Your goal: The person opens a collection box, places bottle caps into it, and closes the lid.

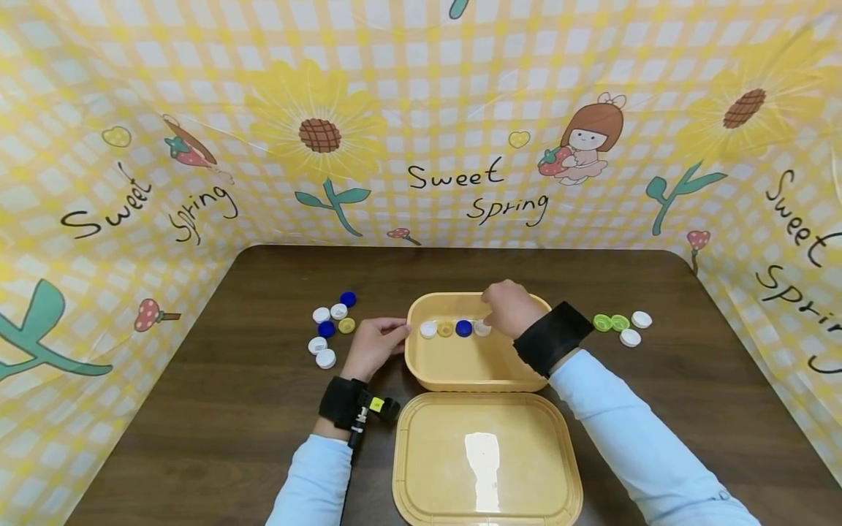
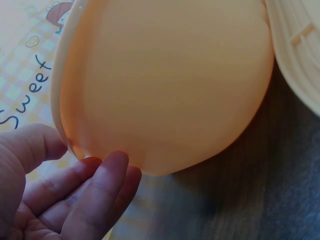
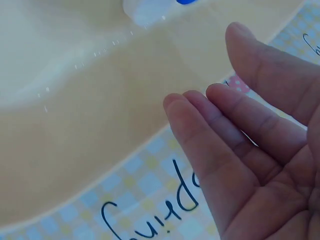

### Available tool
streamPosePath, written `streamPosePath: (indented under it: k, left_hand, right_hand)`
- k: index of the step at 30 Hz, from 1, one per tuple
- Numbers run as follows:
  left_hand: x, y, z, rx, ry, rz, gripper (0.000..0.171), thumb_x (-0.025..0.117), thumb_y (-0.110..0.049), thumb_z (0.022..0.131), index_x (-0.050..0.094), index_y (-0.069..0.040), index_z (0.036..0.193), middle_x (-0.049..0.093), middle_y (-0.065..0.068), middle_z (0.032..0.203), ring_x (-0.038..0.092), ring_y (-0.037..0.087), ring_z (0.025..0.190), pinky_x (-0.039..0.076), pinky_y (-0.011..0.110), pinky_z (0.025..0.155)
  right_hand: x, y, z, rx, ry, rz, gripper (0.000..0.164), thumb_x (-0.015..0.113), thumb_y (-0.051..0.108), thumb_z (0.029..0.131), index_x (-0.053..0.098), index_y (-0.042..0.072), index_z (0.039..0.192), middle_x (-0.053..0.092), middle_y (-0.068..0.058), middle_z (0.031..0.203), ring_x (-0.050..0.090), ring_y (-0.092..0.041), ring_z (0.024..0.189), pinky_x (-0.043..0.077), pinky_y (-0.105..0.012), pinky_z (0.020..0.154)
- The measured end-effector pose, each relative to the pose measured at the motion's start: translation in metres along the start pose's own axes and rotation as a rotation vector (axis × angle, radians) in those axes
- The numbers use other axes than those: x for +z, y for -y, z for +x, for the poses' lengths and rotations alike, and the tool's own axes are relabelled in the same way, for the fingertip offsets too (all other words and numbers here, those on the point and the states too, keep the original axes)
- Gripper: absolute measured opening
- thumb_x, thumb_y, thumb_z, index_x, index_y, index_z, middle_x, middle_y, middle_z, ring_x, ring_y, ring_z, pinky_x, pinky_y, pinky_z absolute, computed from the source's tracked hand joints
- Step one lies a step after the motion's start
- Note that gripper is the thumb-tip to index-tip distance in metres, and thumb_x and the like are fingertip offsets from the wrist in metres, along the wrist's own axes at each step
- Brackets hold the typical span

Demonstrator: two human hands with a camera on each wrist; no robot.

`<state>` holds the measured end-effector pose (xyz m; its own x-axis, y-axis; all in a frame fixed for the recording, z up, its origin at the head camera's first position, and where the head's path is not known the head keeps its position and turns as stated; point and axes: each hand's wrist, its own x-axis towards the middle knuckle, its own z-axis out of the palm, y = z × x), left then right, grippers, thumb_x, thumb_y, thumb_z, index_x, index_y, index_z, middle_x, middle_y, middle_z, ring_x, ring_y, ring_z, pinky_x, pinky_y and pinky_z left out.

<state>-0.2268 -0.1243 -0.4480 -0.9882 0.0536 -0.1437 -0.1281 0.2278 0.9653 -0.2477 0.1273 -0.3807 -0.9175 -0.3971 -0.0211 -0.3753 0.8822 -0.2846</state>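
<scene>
Caps line up in the yellow tub (image 1: 421, 358): right hand (image 1: 509, 308), fingers loose and empty, hovers over the white cap (image 1: 482, 329); left hand (image 1: 373, 345), fingers relaxed, steadies the rim — best kept braced.

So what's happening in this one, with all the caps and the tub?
A person is working over a yellow plastic tub on a brown table. The left hand touches the tub's left wall; the right hand hovers, fingers relaxed, over a row of bottle caps inside. More caps lie loose to the left and right of the tub. The tub's lid lies in front of it.
</scene>
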Motion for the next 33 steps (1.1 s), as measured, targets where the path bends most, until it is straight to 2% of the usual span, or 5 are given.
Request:
streamPosePath:
  k: [7,13,22,33]
  left_hand:
    - [0.000,0.001,0.001,-0.007,0.000,0.000,0.026,0.067,-0.013,0.093,0.070,0.002,0.114,0.067,0.018,0.110,0.069,0.027,0.093,0.058,0.030,0.074]
    - [0.000,0.001,0.000,-0.005,0.008,-0.023,0.026,0.067,-0.012,0.093,0.069,0.003,0.115,0.067,0.020,0.111,0.068,0.029,0.094,0.058,0.032,0.075]
    - [0.000,-0.001,0.000,-0.016,0.002,0.009,0.026,0.066,-0.013,0.093,0.070,0.002,0.114,0.067,0.017,0.111,0.068,0.026,0.095,0.058,0.032,0.076]
    - [0.000,0.000,0.001,-0.021,0.009,0.002,0.027,0.067,-0.014,0.093,0.069,0.002,0.115,0.067,0.018,0.112,0.068,0.027,0.095,0.057,0.032,0.077]
  right_hand:
    - [-0.009,-0.008,-0.007,0.011,-0.043,0.040,0.036,0.077,0.006,0.082,0.067,-0.009,0.113,0.066,-0.022,0.113,0.062,-0.037,0.105,0.051,-0.045,0.090]
    - [-0.028,-0.018,-0.021,0.057,-0.069,0.108,0.037,0.073,0.004,0.085,0.064,-0.010,0.118,0.065,-0.024,0.115,0.061,-0.038,0.107,0.051,-0.047,0.090]
    - [-0.042,-0.050,-0.047,0.092,-0.175,0.092,0.035,0.073,0.003,0.085,0.065,-0.012,0.115,0.065,-0.028,0.109,0.061,-0.040,0.099,0.051,-0.050,0.084]
    - [-0.046,-0.097,-0.080,0.231,-0.132,0.093,0.039,0.072,0.009,0.087,0.062,-0.014,0.117,0.063,-0.031,0.107,0.061,-0.044,0.096,0.052,-0.053,0.077]
